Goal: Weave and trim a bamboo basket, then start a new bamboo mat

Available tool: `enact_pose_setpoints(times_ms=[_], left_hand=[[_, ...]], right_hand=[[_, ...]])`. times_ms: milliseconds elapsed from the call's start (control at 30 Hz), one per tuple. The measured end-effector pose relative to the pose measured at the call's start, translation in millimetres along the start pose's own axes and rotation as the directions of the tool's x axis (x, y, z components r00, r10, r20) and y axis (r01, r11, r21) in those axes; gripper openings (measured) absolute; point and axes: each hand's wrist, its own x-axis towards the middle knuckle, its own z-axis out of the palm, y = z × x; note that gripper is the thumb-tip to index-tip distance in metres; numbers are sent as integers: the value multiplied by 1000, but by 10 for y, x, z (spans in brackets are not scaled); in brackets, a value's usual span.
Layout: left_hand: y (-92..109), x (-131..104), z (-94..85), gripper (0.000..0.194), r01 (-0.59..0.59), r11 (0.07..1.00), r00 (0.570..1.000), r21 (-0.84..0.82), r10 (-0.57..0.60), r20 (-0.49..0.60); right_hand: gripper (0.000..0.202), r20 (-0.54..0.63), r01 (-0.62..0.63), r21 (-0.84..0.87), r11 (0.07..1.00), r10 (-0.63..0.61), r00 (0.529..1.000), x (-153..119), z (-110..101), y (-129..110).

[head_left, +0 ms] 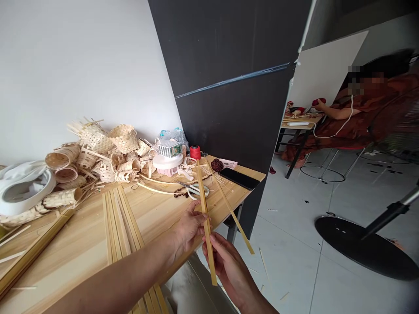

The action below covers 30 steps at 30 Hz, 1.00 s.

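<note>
A long flat bamboo strip (208, 244) runs between my two hands, its near end hanging past the table edge. My left hand (191, 222) pinches it from the left, thumb and fingers closed around it. Just below, my right hand (225, 261) grips the same strip between thumb and fingers. Scissors (197, 190) with pale handles lie on the table beyond my left hand. Another bamboo strip (234, 213) sticks out over the table's edge to the right. Several more bamboo strips (119, 218) lie side by side to the left, partly behind my left forearm.
Woven bamboo tubes (124, 137) are heaped by the wall. A red thread spool (195, 152), a black phone (238, 178) and a white roll (28, 192) rest on the wooden table (88, 235). A fan base (366, 248) stands on the floor; a seated person (343, 113) works behind.
</note>
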Motion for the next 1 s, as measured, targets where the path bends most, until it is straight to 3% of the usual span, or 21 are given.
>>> enact_pose_setpoints(times_ms=[133,267,400,533,733,833,1000], left_hand=[[9,-14,15,30,-1,1000,999,10,1,-34],[-7,68,-47,27,-69,996,993,55,74,-95],[16,129,-101,34,-34,999,998,-3,34,-52],[108,33,-69,38,13,999,1000,-44,-13,15],[245,-201,-60,41,11,998,1000,-61,-13,-20],[213,-204,-95,38,-5,998,1000,-63,5,-11],[28,-11,-23,38,-35,999,998,2,35,-50]], right_hand=[[32,-8,0,-18,1000,0,1000,-16,-5,27],[31,-29,-8,-63,998,6,1000,-19,-12,28],[34,-69,12,-79,997,-17,997,20,-37,-1],[37,-64,35,-126,991,-43,997,76,-95,-33],[43,-74,50,-163,985,-63,995,137,-162,-23],[39,-82,63,-157,986,-77,994,166,-157,-28],[41,-88,24,-150,988,-37,995,172,-251,-3]])
